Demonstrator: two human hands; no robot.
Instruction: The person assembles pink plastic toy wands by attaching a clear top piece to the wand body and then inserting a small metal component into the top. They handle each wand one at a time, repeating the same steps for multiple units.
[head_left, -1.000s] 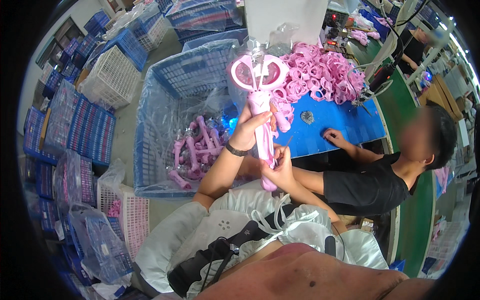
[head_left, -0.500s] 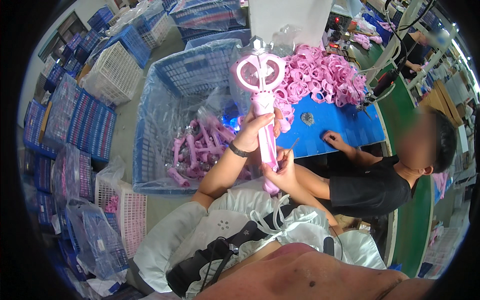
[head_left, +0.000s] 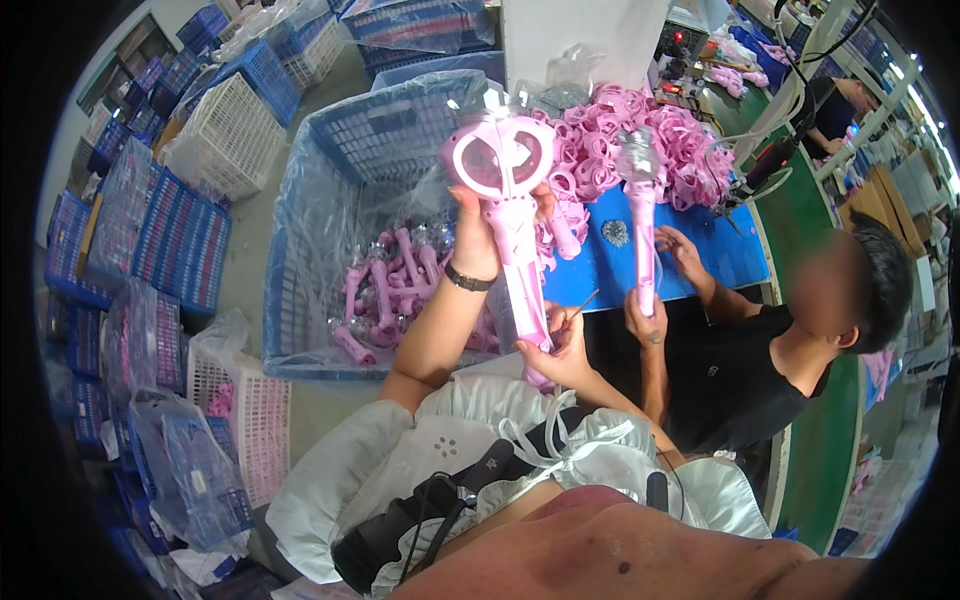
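Viewing through the head camera, I have both hands clamped on one pink wand [head_left: 519, 255]: the left hand [head_left: 478, 240] around the neck just below the ring-shaped head, the right hand [head_left: 562, 352] at the lower handle. A thin rod [head_left: 588, 302] projects from the right fingers. The wand is tilted, between the lined blue crate [head_left: 283, 300] of pink handles [head_left: 382, 295] and the blue table [head_left: 735, 255] bearing pink parts [head_left: 600, 150]. At right, a co-worker's hand [head_left: 648, 322] grips a second wand [head_left: 643, 225].
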